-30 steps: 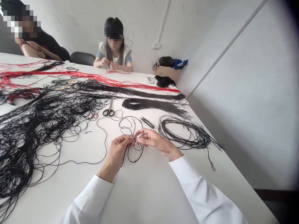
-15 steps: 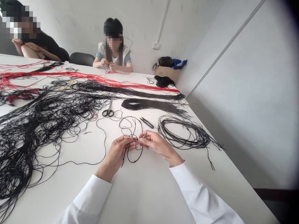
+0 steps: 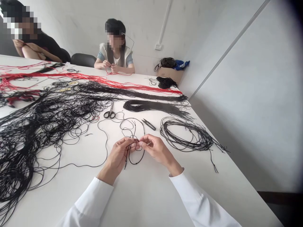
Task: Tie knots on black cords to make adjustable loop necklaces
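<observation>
Thin black cord (image 3: 136,163), looped and knotted

Near the center, the fingers of the left hand (image 3: 117,154) and right hand (image 3: 155,149) hide where the black cord (image 3: 136,160) crosses. At 9 o'clock, the tangled black cords (image 3: 28,138) run past the left edge; at 1 o'clock, the dark bundle (image 3: 166,62) on the cardboard box (image 3: 169,75) is too small to tell.

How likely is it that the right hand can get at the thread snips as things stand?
Likely yes. The right hand sits just below the thread snips, with no cord crossing between them. It is pinching the black cord with the left hand, so it would probably have to let go first.
</observation>
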Tool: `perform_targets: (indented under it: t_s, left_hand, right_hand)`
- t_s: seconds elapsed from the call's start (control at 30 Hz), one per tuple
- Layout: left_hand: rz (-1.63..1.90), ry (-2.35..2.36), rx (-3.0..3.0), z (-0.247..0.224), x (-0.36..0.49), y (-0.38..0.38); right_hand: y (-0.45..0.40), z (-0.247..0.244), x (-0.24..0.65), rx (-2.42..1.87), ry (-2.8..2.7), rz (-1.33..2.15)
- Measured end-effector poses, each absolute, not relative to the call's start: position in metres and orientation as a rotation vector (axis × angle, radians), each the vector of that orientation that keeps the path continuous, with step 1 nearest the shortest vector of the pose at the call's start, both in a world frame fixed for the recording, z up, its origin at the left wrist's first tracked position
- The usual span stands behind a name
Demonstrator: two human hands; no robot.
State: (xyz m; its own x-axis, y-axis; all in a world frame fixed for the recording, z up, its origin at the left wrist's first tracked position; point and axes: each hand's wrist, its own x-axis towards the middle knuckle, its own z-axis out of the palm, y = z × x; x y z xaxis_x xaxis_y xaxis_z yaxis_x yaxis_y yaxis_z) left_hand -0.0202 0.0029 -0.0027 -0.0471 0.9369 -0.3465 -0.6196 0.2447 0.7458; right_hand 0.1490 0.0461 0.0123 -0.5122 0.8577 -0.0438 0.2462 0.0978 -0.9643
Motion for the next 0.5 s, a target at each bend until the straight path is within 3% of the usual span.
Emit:
perform_targets:
  t_s: [0.5]
  left_hand:
    - [1.309, 0.998, 0.472, -0.005, -0.017, 0.0]
  right_hand:
    - [0.042, 0.015, 0.16, -1.176, -1.796, 1.331]
